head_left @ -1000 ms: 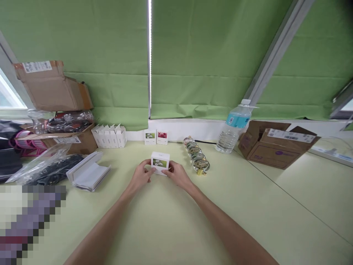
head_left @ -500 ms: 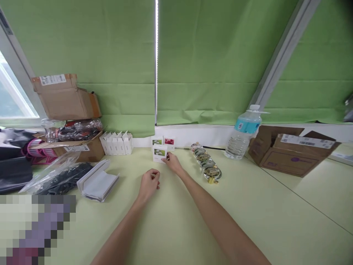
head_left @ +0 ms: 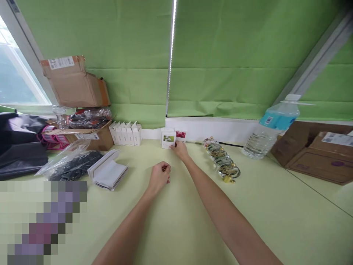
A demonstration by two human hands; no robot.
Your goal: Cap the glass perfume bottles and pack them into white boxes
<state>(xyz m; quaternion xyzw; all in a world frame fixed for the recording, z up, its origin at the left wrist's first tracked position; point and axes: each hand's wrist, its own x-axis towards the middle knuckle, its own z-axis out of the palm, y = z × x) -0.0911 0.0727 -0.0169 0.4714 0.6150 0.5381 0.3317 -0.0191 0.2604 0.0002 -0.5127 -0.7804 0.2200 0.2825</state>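
My right hand (head_left: 181,150) reaches to the back of the table, its fingers pinching the lower right edge of a small white box (head_left: 168,145). That box stands upright and has a green picture with white flowers on its front. Close behind it is another white box, mostly hidden. To its right stands a similar box with a red picture (head_left: 180,135), partly covered by my hand. My left hand (head_left: 160,175) rests on the table nearer to me, fingers loosely curled in, with no object visible in them.
Left of the boxes stands a row of several white boxes (head_left: 125,135). A white folded packet (head_left: 109,175) and a clear bag of dark items (head_left: 75,165) lie at left, before stacked cartons (head_left: 78,90). Wrapped bangles (head_left: 222,160), a water bottle (head_left: 260,134) and an open carton (head_left: 317,162) are at right.
My right hand has pushed the white box farther back, close against the one behind it. My left hand stays curled on the table. The whole view has shifted, so things appear farther right.
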